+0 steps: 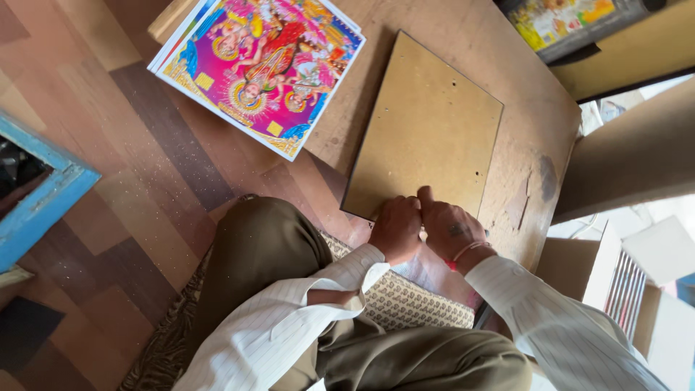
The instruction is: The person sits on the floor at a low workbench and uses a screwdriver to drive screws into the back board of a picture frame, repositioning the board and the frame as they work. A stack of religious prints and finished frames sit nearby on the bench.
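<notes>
Both hands press together at the near edge of a brown backing board (426, 124) lying flat, face down, on a low wooden table (521, 65). Left hand (395, 228) is curled on the board's bottom edge; right hand (450, 230) touches it, fingers bent on the same edge (exact grip hidden). Board looks stiff, thin, light, probably framed; best held by its edges. 1 stack of bright prints (260, 69) lies well apart at upper left.
</notes>
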Tool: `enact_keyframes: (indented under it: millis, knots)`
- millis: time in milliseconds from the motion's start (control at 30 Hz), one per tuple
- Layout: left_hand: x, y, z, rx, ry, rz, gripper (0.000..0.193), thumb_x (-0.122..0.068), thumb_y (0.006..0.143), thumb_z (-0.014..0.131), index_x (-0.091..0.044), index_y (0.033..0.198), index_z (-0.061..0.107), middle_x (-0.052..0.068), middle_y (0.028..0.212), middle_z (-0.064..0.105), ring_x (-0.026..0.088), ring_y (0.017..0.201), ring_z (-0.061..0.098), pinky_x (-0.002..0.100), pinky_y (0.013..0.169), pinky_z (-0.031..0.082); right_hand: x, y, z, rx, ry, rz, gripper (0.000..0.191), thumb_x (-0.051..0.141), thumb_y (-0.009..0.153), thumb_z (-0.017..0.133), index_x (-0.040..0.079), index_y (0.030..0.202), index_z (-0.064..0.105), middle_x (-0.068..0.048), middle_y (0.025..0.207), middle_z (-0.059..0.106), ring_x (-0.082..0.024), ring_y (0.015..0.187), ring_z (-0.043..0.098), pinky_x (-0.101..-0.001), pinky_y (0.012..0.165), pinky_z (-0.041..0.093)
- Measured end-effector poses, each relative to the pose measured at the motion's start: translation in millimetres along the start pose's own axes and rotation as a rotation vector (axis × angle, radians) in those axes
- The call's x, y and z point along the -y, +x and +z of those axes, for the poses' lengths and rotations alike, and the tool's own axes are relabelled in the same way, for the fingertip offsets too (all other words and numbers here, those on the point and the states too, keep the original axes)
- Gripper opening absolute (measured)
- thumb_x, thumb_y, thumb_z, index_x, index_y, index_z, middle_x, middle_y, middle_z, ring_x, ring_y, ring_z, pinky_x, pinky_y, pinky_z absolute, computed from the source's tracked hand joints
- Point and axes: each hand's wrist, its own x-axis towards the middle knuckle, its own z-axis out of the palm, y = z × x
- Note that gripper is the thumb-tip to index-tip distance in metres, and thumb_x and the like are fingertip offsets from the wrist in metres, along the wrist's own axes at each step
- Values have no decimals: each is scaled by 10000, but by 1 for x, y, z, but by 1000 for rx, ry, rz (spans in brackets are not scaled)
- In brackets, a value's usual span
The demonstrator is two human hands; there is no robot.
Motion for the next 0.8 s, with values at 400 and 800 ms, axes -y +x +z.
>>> enact_keyframes:
  millis: [400, 800]
  knots:
    - [17, 2, 8, 233, 116, 96, 53, -94, 799, 725, -47, 800, 750, 113, 858, 712, 320, 878, 647, 448, 843, 514, -41, -57, 30, -1079, 317, -99, 330, 331, 841, 830, 30, 914, 718, -146, 788, 696, -297, 650, 685, -407, 575, 536]
    - [13, 15, 1, 372, -127, 32, 126, -139, 873, 718, -50, 962, 732, 122, 974, 741, 313, 960, 699, 421, 846, 557, -39, -49, 69, -1013, 767, -264, 655, -45, 867, 663, 79, 1487, 489, -163, 911, 650, -332, 823, 656, -433, 752, 536]
